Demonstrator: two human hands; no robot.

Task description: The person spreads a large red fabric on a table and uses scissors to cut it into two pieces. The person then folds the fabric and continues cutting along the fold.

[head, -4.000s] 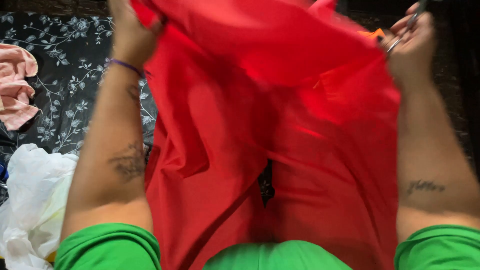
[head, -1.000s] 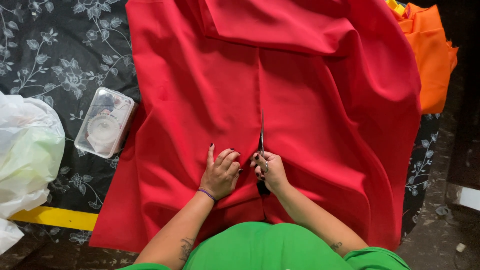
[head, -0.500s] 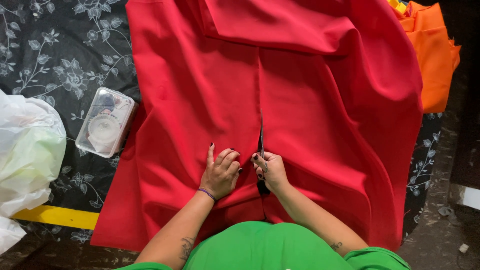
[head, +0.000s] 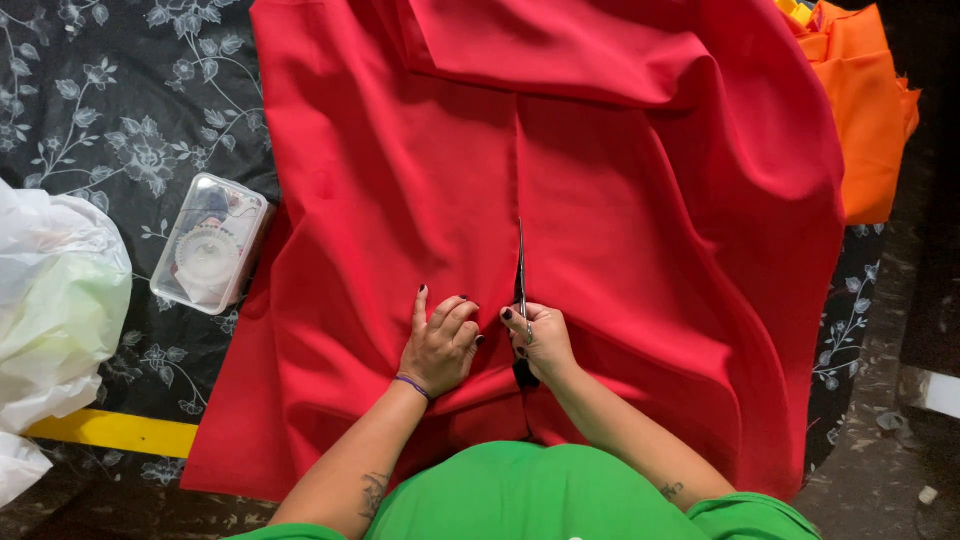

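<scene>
Looking down from the head camera, a wide red cloth (head: 640, 230) lies spread over a dark flowered sheet (head: 110, 120) and fills most of the middle of the view, its far end folded back on itself in a thick band. A straight crease or cut line runs down the cloth's middle toward the person in the green shirt (head: 540, 500). The left hand (head: 440, 345) lies on the cloth just left of that line, palm down, forefinger stretched out and the other fingers curled, pressing the cloth flat; a thin purple band circles its wrist. The right hand (head: 540, 340) sits just right of the line, closed round the dark handles of the scissors (head: 521, 290), whose slim blades point away from the body along the line and look nearly closed. The two hands are side by side, almost touching, both on the near part of the cloth, which reaches out from under them on every side. Left of the cloth, on the sheet, stands a clear plastic box (head: 208, 243) with small sewing bits inside, near the cloth's edge. Farther left lies a crumpled white bag (head: 50, 300), and below it a yellow strip (head: 110, 432) runs under the cloth's near corner. At the top right, a folded orange cloth (head: 870, 110) rests against the red one's edge.
</scene>
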